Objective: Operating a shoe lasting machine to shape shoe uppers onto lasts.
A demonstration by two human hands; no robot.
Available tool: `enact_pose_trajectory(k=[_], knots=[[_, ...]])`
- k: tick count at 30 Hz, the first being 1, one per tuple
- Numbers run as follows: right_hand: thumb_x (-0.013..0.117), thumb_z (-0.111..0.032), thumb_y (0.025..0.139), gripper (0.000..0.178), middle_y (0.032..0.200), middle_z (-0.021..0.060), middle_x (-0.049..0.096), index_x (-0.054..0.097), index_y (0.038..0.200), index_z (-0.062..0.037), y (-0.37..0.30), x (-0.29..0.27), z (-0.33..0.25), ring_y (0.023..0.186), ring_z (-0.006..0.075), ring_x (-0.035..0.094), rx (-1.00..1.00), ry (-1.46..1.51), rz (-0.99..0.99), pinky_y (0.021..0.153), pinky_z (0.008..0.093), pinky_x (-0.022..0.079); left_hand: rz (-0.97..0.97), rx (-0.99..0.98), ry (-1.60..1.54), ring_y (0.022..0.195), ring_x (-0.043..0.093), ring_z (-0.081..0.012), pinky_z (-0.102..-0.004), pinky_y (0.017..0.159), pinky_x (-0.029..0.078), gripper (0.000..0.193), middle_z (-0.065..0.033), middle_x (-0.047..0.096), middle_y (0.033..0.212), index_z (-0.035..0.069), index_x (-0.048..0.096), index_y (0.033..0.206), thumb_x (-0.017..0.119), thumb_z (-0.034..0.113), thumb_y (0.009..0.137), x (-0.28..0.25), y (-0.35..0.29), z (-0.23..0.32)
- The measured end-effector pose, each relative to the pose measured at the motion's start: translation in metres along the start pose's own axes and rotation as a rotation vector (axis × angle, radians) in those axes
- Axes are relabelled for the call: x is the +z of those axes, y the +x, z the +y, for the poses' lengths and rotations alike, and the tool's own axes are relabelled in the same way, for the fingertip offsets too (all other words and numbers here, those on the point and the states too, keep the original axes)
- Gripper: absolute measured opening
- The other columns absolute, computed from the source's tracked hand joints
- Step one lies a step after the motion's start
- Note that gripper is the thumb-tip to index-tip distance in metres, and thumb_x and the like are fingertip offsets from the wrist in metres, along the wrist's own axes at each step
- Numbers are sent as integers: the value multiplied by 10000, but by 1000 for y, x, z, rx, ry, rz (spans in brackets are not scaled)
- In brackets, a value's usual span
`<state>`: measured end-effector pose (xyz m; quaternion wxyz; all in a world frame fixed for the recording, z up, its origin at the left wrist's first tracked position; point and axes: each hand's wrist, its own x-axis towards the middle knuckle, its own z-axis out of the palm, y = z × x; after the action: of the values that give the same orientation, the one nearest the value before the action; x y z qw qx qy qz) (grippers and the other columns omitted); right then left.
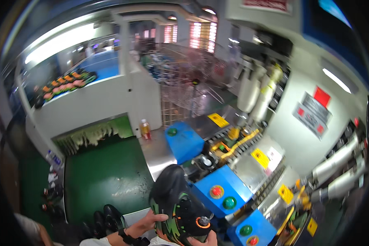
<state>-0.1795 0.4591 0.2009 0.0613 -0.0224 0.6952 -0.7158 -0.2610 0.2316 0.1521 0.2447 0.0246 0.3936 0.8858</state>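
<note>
L forearm point(115, 238) slants up-R fr btm edge, L hand point(148, 223) gripping w/ thumb laid across, fingers mostly hidden; R hand point(205, 240) lower, also gripping, partly cut off @ btm.

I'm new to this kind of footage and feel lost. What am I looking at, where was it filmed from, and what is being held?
There is no robot here, just a person's two bare hands. The one picture comes from a wide fisheye camera worn on the head and looking down, so straight edges bend. The left hand and the right hand, partly cut off by the lower edge, hold a dark shoe with green and orange markings. To the right are three blue boxes with round buttons. Beyond the shoe, a bottle stands on a metal surface. To the left is a broad green surface.
</note>
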Motion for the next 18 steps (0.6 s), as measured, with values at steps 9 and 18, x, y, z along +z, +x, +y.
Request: enact_pose_trajectory(k=[9, 18], knots=[[731, -56, 739, 715, 1223, 138, 542, 371, 1355, -11, -1, -14, 15, 1092, 227, 545, 202, 18, 2, 927, 369, 453, 40, 92, 24, 1078, 577, -219, -369, 952, 467, 589, -122, 589, 1189, -41, 440, 1305, 674, 140, 796, 23, -12, -4], [709, -5, 746, 834, 1322, 165, 474, 267, 1451, -62, -10, -8, 37, 1163, 259, 512, 113, 72, -46, 949, 382, 441, 17, 100, 46, 1207, 424, -182, -329, 1017, 370, 882, -107, 400, 1372, 4, 147, 1469, 682, 181, 790, 27, -39, 4]])
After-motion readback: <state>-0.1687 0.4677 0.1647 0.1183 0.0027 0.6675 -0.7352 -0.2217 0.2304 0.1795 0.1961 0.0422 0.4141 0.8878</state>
